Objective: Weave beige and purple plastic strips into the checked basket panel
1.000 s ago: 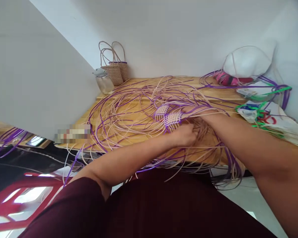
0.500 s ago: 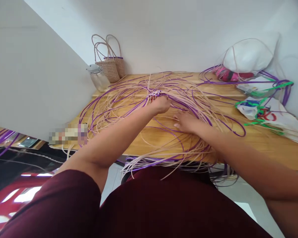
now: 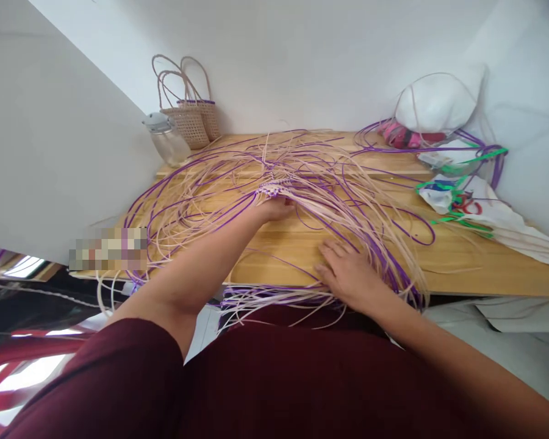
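Observation:
A small woven piece [image 3: 271, 189] in purple and cream lies mid-table, with long strands fanning out from it on all sides. My left hand [image 3: 277, 209] is at its near edge, fingers curled in at the weave and partly hidden by strands. Closer to my body, my right hand [image 3: 350, 271] lies palm down near the table's front edge, its fingers spread. It touches the bundle of cream and purple strands [image 3: 370, 235] that sweeps down to the right. More loose strand ends [image 3: 265, 299] hang over the front edge before my shirt.
Two woven baskets [image 3: 190, 125] with tall handles stand at the back left beside a lidded clear jug [image 3: 167, 140]. At the right are a white bundle [image 3: 441, 103], a pink package [image 3: 405, 134], and red-handled scissors [image 3: 469, 204] among green ties on a white bag [image 3: 507, 213].
My right hand has drawn back toward the front edge, and the strands beside it now sweep down rightward. My left hand has come slightly nearer, below the woven piece, which shows more fully.

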Demonstrator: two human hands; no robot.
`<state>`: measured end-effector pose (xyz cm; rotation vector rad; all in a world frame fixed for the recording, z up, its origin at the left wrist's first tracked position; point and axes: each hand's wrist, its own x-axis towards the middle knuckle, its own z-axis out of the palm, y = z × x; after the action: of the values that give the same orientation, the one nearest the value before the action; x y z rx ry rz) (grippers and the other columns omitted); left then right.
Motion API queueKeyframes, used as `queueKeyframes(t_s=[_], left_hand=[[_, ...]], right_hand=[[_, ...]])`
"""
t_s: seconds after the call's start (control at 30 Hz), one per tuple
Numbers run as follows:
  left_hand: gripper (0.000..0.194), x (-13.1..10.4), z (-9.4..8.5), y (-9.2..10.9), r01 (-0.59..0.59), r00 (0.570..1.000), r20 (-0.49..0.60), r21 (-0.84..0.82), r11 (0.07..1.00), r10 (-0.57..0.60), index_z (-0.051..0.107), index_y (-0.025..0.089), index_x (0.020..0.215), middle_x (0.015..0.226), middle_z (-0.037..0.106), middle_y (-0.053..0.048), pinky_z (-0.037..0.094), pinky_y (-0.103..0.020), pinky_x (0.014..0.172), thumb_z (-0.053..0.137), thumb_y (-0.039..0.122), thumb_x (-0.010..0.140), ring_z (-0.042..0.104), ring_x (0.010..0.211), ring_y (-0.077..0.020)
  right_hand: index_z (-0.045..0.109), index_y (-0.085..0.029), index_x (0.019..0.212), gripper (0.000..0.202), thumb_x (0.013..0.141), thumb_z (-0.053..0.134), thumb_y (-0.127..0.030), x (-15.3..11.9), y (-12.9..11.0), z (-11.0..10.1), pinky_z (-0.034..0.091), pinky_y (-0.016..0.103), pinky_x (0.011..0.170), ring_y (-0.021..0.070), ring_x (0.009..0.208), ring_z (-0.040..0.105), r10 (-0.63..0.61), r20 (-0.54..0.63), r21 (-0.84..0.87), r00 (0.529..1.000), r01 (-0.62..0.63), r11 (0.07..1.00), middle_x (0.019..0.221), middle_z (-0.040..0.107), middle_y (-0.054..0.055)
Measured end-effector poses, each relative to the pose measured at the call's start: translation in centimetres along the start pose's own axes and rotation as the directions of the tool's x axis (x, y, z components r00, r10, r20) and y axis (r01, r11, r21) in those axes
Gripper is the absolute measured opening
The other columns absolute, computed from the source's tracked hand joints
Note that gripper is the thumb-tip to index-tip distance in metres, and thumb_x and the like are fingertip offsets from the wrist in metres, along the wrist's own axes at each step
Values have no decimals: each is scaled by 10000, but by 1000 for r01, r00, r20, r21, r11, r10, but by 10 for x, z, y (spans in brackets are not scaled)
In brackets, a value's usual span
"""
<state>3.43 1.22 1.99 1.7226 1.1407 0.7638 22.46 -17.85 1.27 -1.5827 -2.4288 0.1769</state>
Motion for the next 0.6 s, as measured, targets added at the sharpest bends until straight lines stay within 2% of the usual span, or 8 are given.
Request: queueKeyframes(t_s=[0.1,0.2,0.27,0.33,0.4,0.47,0.5,0.6], left_hand=[[202,-2,-6,5,25,986,163,26,999,-29,676,213,743,845,722,-49,453,-411,998,787,216,574,635,1020,-280],[414,-6,-12,9,8,903,428,-50,999,14,709,219,883,966,740,-76,443,-430,1017,864,325,513,634,1080,-286],[556,-12,-15,11,18,862,500,-198,980,85,709,216,995,1070,728,-107,400,-449,1064,876,428,509,606,1162,-294],[616,-20,-13,12,52,873,474,-321,946,113,691,215,1080,1152,702,-138,374,-482,1078,760,628,628,573,1229,-295],[667,-25,-9,15,83,918,385,-420,903,95,663,220,1140,1187,682,-161,385,-522,1054,508,761,780,558,1258,-298],[687,-28,-2,23,107,970,241,-569,815,41,637,209,1163,1161,685,-176,422,-543,1016,356,756,856,583,1228,-310],[661,-27,1,28,111,988,155,-667,737,-8,629,194,1157,1132,692,-177,444,-544,997,342,722,882,607,1190,-312],[512,-20,4,43,63,982,-33,-874,482,-187,616,145,1096,1041,710,-155,504,-525,948,320,542,964,674,1052,-287]], right_hand=[[554,-101,1332,496,1003,329,-396,-10,27,-17,409,435,1067,288,1235,543,106,70,-84,992,-100,991,1327,596,171],[570,-103,1293,495,991,343,-423,-14,41,-30,455,413,990,296,1155,595,198,103,-164,975,-180,970,1250,631,184],[585,-105,1256,501,983,348,-452,-13,44,-31,457,430,974,317,1136,605,271,115,-212,956,-243,947,1242,629,196],[591,-92,1221,530,978,338,-488,-9,43,-28,462,460,957,345,1118,612,335,122,-223,934,-303,926,1255,613,221],[572,-62,1228,572,974,324,-510,-4,39,-21,463,480,957,371,1134,603,379,110,-193,919,-354,915,1279,589,255],[531,-32,1276,618,979,293,-519,1,35,-17,444,471,1004,372,1210,563,392,89,-154,916,-376,914,1331,551,277],[505,-25,1310,636,985,270,-520,3,33,-15,424,457,1040,360,1259,533,396,74,-138,915,-384,913,1361,530,278],[457,-62,1388,667,993,206,-538,3,38,-18,325,423,1148,304,1377,430,399,31,-102,917,-394,914,1433,490,229]])
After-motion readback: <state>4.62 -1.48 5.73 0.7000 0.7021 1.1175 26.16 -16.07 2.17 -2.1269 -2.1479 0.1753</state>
